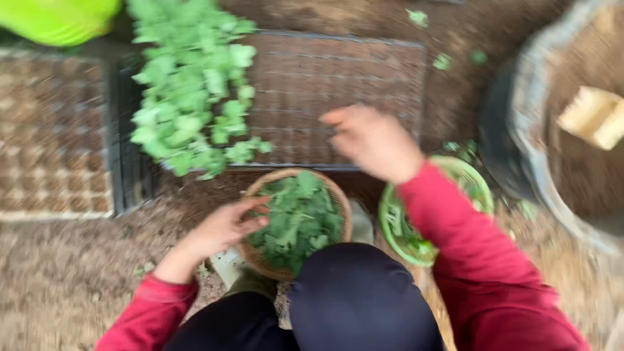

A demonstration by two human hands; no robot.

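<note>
Resting on the rim of a woven basket [339, 203], the left hand [224, 227] is lying loosely open over the leafy seedlings [299, 218] inside, clasping nothing. Motion is blurring the right hand [372, 140], reaching over the soil-filled seedling tray [338, 91], so its grip is impossible to judge. Planted green seedlings [192, 84] are covering the tray's left part. A red sleeve is partly hiding a green bowl [465, 172]. Loose soil is spreading all around.
</note>
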